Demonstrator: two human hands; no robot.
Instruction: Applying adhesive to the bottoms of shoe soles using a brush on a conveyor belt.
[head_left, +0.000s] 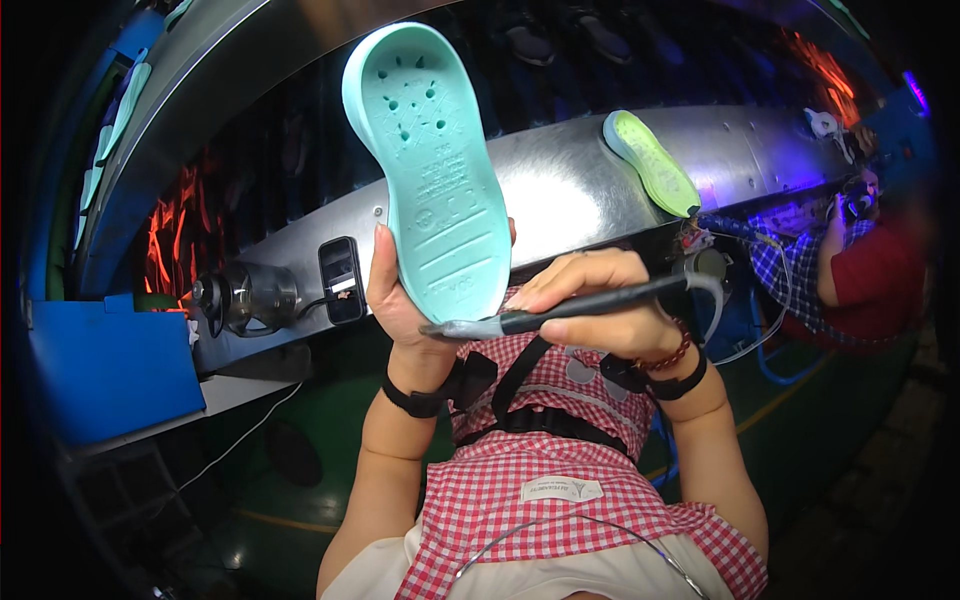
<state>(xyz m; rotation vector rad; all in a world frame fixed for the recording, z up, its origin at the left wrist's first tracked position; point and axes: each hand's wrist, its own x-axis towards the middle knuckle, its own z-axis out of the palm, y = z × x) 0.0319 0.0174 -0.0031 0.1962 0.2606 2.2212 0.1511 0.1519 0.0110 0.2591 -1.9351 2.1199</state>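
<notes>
Turquoise shoe sole (445, 195), one, upright in the left hand (405, 325), which clasps its lower half from behind, thumb at one edge and a fingertip showing at the other. Black-handled brush-like tool (600, 302), one, pinched between thumb and fingers of the right hand (620, 325), its tip at the sole's near end beside the left palm, contact not discernible. On the metal surface (560, 190) beyond: dark phone (343, 280) and glass jar (262, 298) left of the left hand; yellow-green sole (655, 165) ahead of the right hand.
</notes>
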